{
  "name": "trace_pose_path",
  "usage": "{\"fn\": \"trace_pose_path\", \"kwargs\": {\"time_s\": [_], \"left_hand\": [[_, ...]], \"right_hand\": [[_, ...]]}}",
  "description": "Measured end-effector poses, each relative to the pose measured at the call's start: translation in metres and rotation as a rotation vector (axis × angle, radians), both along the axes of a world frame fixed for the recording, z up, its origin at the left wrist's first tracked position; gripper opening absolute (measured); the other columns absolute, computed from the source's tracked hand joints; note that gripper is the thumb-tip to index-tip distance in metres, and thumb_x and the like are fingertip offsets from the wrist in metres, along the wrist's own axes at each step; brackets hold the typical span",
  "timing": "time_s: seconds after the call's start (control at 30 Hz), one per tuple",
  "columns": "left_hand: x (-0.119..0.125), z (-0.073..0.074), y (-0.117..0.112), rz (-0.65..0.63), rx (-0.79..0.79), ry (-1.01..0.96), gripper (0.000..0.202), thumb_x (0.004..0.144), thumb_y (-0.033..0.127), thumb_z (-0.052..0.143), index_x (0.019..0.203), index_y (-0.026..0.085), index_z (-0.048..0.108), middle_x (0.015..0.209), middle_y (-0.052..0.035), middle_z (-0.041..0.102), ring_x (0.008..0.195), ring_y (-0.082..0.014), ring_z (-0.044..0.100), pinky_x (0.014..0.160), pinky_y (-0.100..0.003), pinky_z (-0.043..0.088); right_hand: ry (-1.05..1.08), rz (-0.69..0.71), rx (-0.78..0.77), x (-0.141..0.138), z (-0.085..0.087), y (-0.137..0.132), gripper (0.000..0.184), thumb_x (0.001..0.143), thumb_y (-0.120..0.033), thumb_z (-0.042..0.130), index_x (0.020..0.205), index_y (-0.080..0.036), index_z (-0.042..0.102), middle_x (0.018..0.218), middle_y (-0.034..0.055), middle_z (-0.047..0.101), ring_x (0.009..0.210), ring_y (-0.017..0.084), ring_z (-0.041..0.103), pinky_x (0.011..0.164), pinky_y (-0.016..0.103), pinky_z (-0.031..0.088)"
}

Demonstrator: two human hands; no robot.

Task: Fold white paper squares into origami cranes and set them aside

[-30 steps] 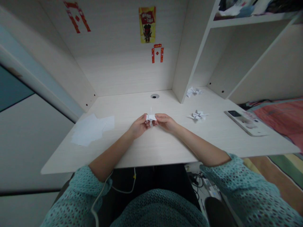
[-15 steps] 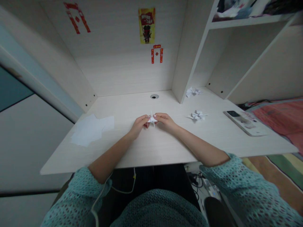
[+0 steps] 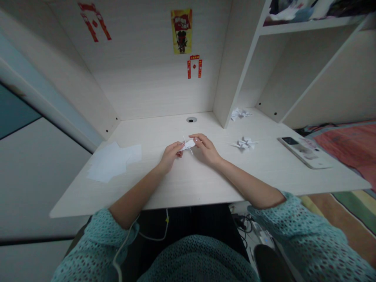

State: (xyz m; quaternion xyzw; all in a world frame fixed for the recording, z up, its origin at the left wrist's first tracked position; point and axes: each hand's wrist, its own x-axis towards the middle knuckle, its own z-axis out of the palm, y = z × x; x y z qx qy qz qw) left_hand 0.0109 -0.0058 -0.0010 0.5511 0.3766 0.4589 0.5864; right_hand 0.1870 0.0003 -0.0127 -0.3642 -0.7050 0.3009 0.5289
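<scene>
A small white origami piece (image 3: 189,145), with thin points sticking out like a paper crane's, is held just above the desk in front of me. My left hand (image 3: 172,154) pinches its left end between thumb and fingers. At its right end is my right hand (image 3: 207,149), with the thumb by the paper's edge and the fingers stretched out past its far side. Whether those fingertips press on the paper is hard to make out. To the right, a cluster of folded white paper cranes (image 3: 245,144) lies on the desk.
Loose white paper sheets (image 3: 110,162) lie at the left of the desk (image 3: 188,188). Another folded paper cluster (image 3: 240,114) sits behind the upright divider (image 3: 239,66). A phone-like white slab (image 3: 305,152) rests near the right edge. A pale cable (image 3: 154,238) hangs below.
My right hand has loosened its pinch, and its fingers now reach forward beyond the origami piece. The paper has tilted, its right end higher, while my left hand still grips it.
</scene>
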Motion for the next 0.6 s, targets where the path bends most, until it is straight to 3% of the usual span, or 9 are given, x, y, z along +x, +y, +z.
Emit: {"fn": "trace_pose_path", "kwargs": {"time_s": [0.1,0.2,0.43,0.6], "left_hand": [[0.0004,-0.002,0.0027,0.084,-0.023,-0.014,0.03,0.069,0.044,0.063,0.065,0.016,0.054,0.058,0.0019,0.045,0.052,-0.0083,0.041,0.048,-0.021,0.031],[0.0018,-0.0023,0.0034,0.085,-0.057,-0.032,0.032,0.068,0.047,0.065,0.067,0.016,0.055,0.059,0.0019,0.046,0.052,-0.0076,0.041,0.048,-0.02,0.031],[0.0017,-0.0027,0.002,-0.056,-0.085,-0.035,0.052,0.077,0.064,0.041,0.075,0.016,0.06,0.064,-0.0023,0.053,0.053,-0.0098,0.047,0.05,-0.023,0.035],[0.0036,-0.0047,-0.0022,-0.081,0.107,0.168,0.031,0.069,0.042,0.065,0.085,0.018,0.056,0.074,-0.0007,0.058,0.061,-0.0093,0.052,0.056,-0.022,0.038]], "right_hand": [[-0.206,-0.094,0.234,0.0048,0.0035,-0.0018,0.035,0.091,-0.033,0.037,0.12,-0.025,0.054,0.11,0.0083,0.055,0.103,0.02,0.049,0.089,0.037,0.038],[-0.344,-0.141,0.342,0.0058,0.0017,-0.0021,0.037,0.087,-0.028,0.045,0.123,-0.027,0.052,0.12,0.0079,0.052,0.106,0.021,0.049,0.09,0.038,0.04],[-0.331,-0.217,0.374,0.0067,-0.0011,0.0001,0.029,0.088,-0.024,0.046,0.112,-0.029,0.061,0.103,0.0049,0.063,0.098,0.018,0.056,0.087,0.034,0.044],[-0.26,-0.174,0.354,0.0079,0.0026,-0.0006,0.028,0.088,-0.023,0.046,0.11,-0.027,0.063,0.105,0.0042,0.066,0.099,0.016,0.058,0.088,0.032,0.045]]}}
